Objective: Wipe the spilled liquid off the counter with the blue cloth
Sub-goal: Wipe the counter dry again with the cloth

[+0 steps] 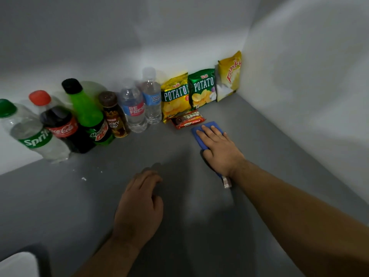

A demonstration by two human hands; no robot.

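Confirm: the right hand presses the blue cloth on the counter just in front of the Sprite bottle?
No. The head view shows the right hand pressing the blue cloth on the counter just in front of the red snack pack, not the Sprite bottle.

Pretty dim shot, kinda soft all over. Brightest patch sits on the wall (pixel 151 47) around 12 o'clock; a big dark shadow pools on the counter (pixel 185 206) toward 6. The left hand (pixel 139 200) looks a bit smeared, and wide-angle bending tilts the bottles (pixel 61 126) at 9 o'clock outward.
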